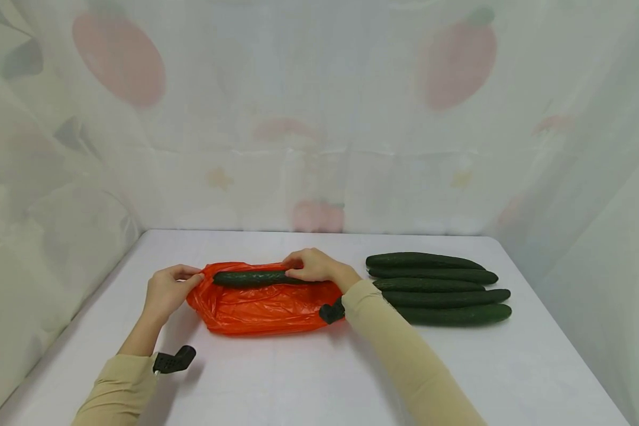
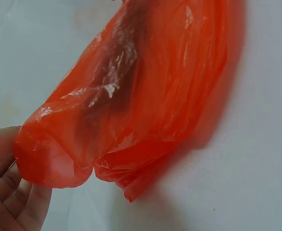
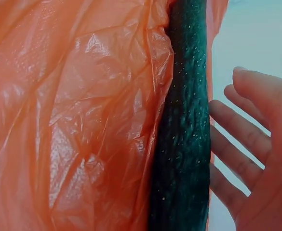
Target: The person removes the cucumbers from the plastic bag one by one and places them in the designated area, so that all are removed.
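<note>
Now pinching orange bag (image 1: 255,310) edge with left hand (image 1: 166,291). Touching cucumber (image 1: 252,278) with right hand (image 1: 311,266) (fingers nearly straight, loosely around it).

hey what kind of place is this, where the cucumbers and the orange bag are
Probably a staged recording booth, not a kitchen: a plain white table enclosed by sheer fruit-print curtains, with only a crinkly orange plastic bag and a neat row of five dark green cucumbers.

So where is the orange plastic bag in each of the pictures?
Head view: orange plastic bag lies left of centre on the table, between both hands.
Left wrist view: it fills the middle, its corner pinched by the left hand.
Right wrist view: it fills the left.
Shared landmark: the cucumber on it.
</note>
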Tool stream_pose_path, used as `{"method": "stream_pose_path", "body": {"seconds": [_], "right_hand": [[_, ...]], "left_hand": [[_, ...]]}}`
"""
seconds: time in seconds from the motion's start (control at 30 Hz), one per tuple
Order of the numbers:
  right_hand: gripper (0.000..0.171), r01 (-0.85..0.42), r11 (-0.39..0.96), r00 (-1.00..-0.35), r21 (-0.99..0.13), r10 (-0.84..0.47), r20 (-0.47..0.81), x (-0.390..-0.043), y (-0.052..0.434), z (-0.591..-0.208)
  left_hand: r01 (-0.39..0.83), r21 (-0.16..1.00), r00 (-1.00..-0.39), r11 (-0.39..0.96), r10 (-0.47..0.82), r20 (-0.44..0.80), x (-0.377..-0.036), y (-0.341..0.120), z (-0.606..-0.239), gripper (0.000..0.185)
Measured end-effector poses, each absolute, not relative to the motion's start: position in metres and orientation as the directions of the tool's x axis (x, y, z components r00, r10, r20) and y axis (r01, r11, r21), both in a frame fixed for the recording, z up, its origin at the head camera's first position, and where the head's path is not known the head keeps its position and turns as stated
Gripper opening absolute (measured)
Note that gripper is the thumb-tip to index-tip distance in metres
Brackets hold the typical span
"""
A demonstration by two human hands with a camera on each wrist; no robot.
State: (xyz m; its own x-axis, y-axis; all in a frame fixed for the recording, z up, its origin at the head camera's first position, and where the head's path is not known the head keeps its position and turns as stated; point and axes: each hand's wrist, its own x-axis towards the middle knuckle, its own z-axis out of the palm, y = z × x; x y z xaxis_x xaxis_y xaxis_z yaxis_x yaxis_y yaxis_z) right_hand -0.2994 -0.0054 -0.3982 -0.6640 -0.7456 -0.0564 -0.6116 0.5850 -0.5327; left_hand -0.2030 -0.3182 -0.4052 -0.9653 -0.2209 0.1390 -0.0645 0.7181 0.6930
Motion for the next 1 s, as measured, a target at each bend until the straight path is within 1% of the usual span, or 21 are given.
{"method": "stream_pose_path", "body": {"seconds": [0.2, 0.43, 0.7, 1.0], "right_hand": [[0.035, -0.631, 0.591, -0.663, -0.503, -0.747, -0.047, -0.303, -0.006, -0.406], [0.038, -0.592, 0.648, -0.699, -0.479, -0.709, -0.095, -0.301, -0.010, -0.416], [0.037, -0.594, 0.669, -0.715, -0.447, -0.693, -0.088, -0.301, -0.014, -0.426], [0.040, -0.613, 0.698, -0.728, -0.370, -0.681, -0.079, -0.298, -0.018, -0.429]], "left_hand": [[-0.071, 0.697, -0.967, 0.713, -0.220, 0.127, -0.203, -0.318, -0.406, 0.032], [-0.072, 0.700, -0.969, 0.710, -0.215, 0.119, -0.203, -0.318, -0.409, 0.031], [-0.077, 0.707, -0.969, 0.703, -0.220, 0.113, -0.203, -0.316, -0.408, 0.033], [-0.069, 0.700, -0.967, 0.710, -0.220, 0.128, -0.202, -0.315, -0.408, 0.032]]}}
